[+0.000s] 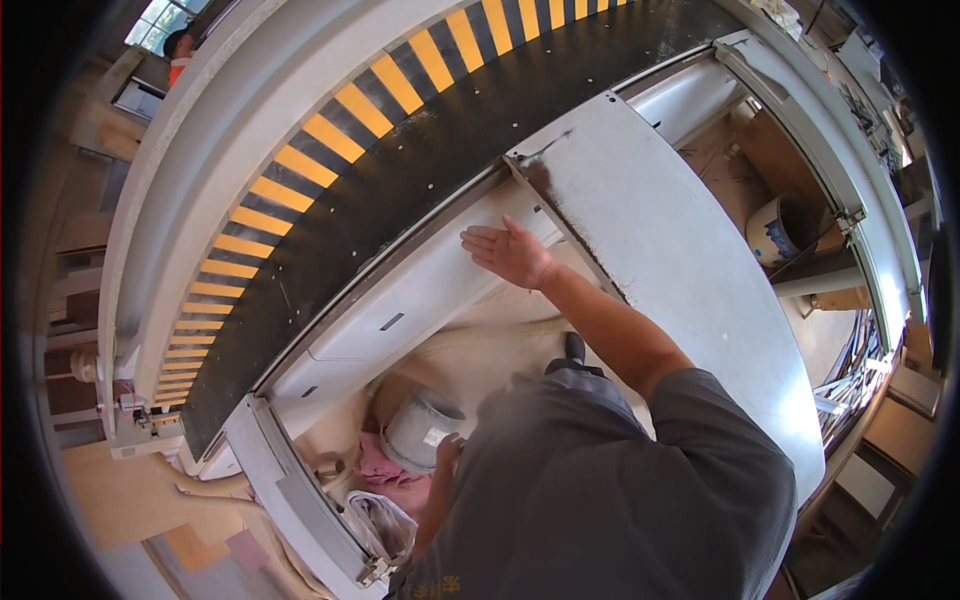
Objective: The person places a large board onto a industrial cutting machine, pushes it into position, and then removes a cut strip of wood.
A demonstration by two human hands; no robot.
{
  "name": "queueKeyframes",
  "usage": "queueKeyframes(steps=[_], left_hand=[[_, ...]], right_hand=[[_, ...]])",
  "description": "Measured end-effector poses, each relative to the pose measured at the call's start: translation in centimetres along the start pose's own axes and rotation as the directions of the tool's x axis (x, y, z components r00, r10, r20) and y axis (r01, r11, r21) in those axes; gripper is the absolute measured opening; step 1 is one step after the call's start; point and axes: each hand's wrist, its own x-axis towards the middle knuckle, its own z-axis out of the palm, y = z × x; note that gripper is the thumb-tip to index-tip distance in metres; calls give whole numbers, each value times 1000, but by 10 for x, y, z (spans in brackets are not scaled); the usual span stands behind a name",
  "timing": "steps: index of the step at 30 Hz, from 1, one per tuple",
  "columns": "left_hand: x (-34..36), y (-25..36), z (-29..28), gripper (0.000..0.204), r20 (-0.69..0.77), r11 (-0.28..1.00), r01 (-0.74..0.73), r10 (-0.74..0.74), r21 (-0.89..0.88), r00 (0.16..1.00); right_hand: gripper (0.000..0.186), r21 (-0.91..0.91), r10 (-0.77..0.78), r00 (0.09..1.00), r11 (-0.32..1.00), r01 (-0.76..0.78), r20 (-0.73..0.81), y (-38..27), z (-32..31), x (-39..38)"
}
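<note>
Looking down past a dark grey shirt (pixel 620 480). Reaching out with the right hand (pixel 512 255), palm flat, thumb apart from the fingers, grip spread around nothing, between a white beam (pixel 360 325) and a large white panel (pixel 690 230). Beyond the beam, a black strip (pixel 350 230) edged with yellow-and-black stripes (pixel 361 110). Lower down, letting the left hand (pixel 451 450) hang beside a grey bucket (pixel 410 425), next to pink cloth (pixel 376 462); cannot tell that grip's state, or any contact.
</note>
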Motion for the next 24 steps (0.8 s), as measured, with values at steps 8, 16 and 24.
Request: queueKeyframes(steps=[8,16,24], left_hand=[[0,65,-49,22,129,967,192,-172,-165,977],[25,67,-64,29,156,881,239,-191,-407,969],[45,47,-64,39,246,809,280,-173,-516,954]], right_hand=[[45,-272,-280,955,930,245,-98,-22,14,-74],[29,-868,-940,311,-269,-417,142,-84,-53,-257],[77,-244,-955,177,-118,-963,-236,-69,-99,-334]])
